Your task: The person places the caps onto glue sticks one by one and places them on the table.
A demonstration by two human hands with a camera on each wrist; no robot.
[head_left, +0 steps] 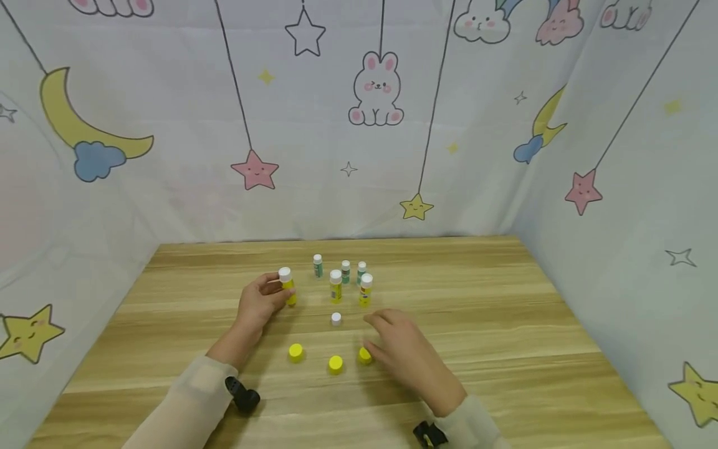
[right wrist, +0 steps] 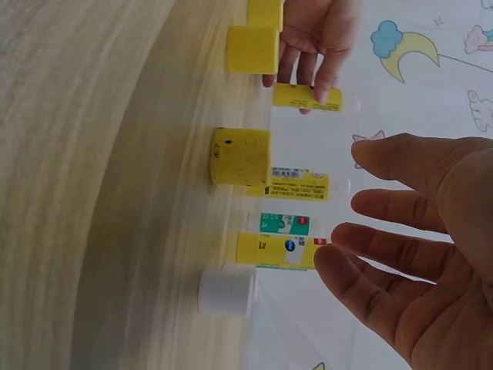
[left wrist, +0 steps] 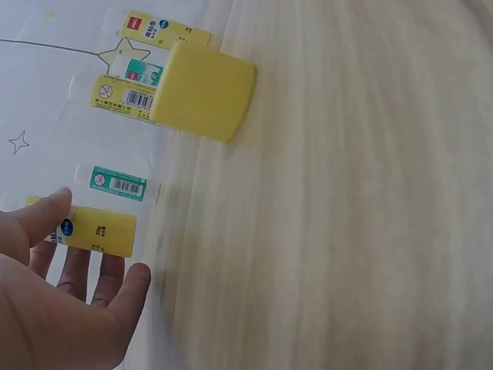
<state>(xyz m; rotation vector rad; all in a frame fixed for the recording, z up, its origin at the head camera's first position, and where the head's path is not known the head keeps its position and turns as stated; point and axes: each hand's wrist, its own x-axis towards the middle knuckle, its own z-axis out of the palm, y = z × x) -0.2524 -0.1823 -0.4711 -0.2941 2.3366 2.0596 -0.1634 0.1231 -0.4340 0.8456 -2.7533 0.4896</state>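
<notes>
My left hand (head_left: 262, 304) has its thumb and fingers around a yellow glue stick (left wrist: 100, 230) with a white cap, upright at the left of the group. My right hand (head_left: 401, 346) hovers low over the table with fingers apart and nothing between them. It partly covers a short yellow cylinder (head_left: 365, 356) in the head view. Two more short yellow cylinders, one on the left (head_left: 295, 353) and one in the middle (head_left: 335, 365), stand on the wood. Beyond them is a small white cylinder (head_left: 336, 318). Two other yellow glue sticks, a middle one (head_left: 336, 288) and a right one (head_left: 366, 292), stand upright.
Three smaller green glue sticks with white caps, one at left (head_left: 318, 267), one in the middle (head_left: 345, 272) and one at right (head_left: 361, 272), stand behind the yellow ones. The wooden table (head_left: 477, 299) meets a white patterned curtain (head_left: 314, 206) at the back and sides.
</notes>
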